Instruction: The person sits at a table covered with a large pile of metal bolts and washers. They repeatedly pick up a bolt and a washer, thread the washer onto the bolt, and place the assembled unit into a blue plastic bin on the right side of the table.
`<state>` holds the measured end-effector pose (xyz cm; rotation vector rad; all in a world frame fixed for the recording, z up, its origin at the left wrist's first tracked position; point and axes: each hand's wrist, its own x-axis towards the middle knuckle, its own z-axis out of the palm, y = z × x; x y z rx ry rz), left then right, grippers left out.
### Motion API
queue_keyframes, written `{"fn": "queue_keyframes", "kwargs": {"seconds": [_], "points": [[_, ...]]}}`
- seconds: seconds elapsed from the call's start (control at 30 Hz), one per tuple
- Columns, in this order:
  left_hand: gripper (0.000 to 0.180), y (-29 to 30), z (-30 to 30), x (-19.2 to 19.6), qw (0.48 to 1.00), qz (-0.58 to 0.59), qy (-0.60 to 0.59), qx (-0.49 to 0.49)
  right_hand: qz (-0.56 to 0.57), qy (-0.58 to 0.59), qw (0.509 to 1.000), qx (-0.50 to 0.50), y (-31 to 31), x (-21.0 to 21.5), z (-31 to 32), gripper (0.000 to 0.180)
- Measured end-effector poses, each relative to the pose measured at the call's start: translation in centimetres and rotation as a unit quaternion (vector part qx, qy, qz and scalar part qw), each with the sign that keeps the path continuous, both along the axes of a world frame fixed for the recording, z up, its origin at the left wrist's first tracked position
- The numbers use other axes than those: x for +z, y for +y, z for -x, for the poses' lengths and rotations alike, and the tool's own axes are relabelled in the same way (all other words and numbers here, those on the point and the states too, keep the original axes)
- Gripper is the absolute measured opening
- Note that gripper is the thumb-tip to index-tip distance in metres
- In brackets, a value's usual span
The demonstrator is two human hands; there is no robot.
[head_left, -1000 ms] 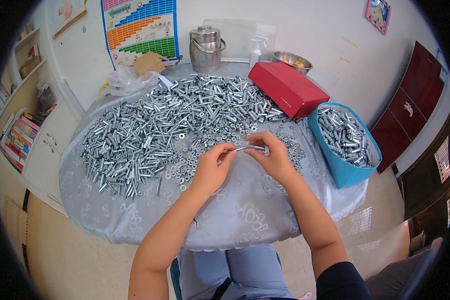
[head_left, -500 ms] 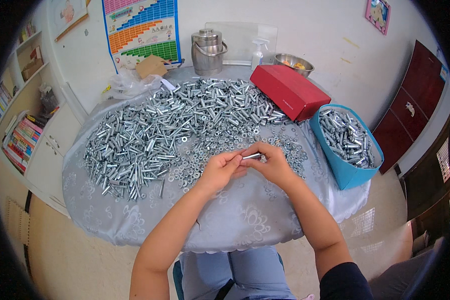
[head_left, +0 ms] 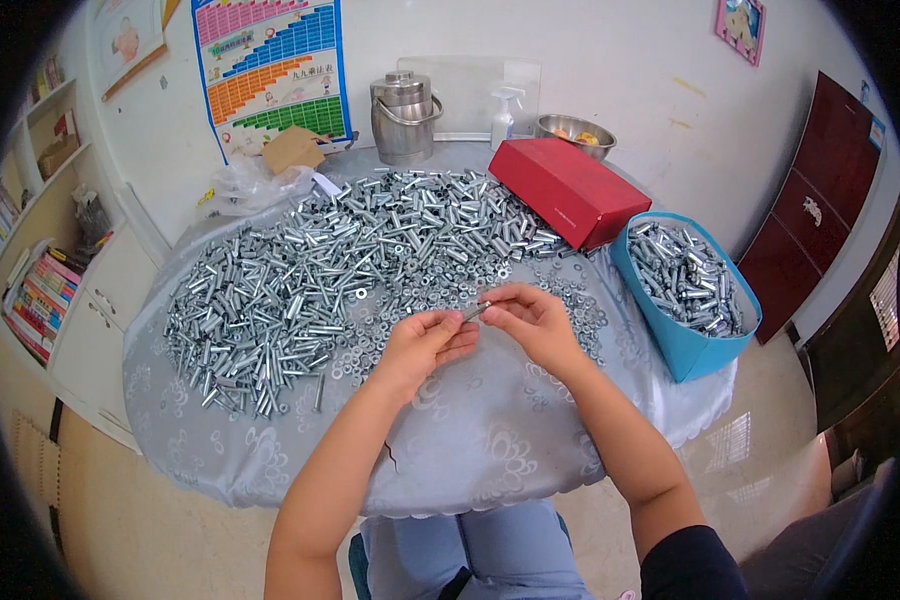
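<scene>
A slim grey metal bolt (head_left: 476, 312) spans the gap between my two hands, above the near side of the washers. My left hand (head_left: 422, 350) pinches its left end between thumb and forefinger, the other fingers loosely curled. Thumb and fingers of my right hand (head_left: 536, 326) close on its other end and partly cover it. Just beyond my hands lies a spread of small washers and nuts (head_left: 410, 300). To the left and behind is a big heap of shiny metal sleeves and bolts (head_left: 260, 290).
A blue fabric bin (head_left: 690, 345) full of assembled metal pieces stands right, beside a red box (head_left: 570, 190). Along the back are a steel pot (head_left: 405, 120), a spray bottle (head_left: 503, 120), a steel bowl (head_left: 595, 148), a plastic bag (head_left: 255, 188) and cardboard (head_left: 295, 150).
My hands have drawn slightly apart, the left one moving left and down. The shiny piece at my right fingers now appears as a slim grey length between both hands. The view tilted slightly.
</scene>
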<state>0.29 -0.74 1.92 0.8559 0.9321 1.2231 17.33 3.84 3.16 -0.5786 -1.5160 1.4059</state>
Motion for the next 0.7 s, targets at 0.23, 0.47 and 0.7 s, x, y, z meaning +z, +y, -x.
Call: {"fn": "queue_keyframes", "kwargs": {"seconds": [0.23, 0.47, 0.7], "points": [[0.038, -0.8, -0.8, 0.7, 0.995, 0.035, 0.013, -0.093, -0.037, -0.054, 0.998, -0.009, 0.1, 0.2, -0.6, 0.013], [0.043, -0.9, -1.8, 0.1, 0.999, 0.009, 0.038, 0.025, -0.12, -0.149, 0.977, -0.093, 0.0, 1.1, -1.3, 0.015], [0.048, -0.4, -0.8, -0.1, 0.991, 0.018, 0.082, 0.1, -0.262, -0.457, 0.841, -0.125, 2.1, 1.2, -5.8, 0.021]]}}
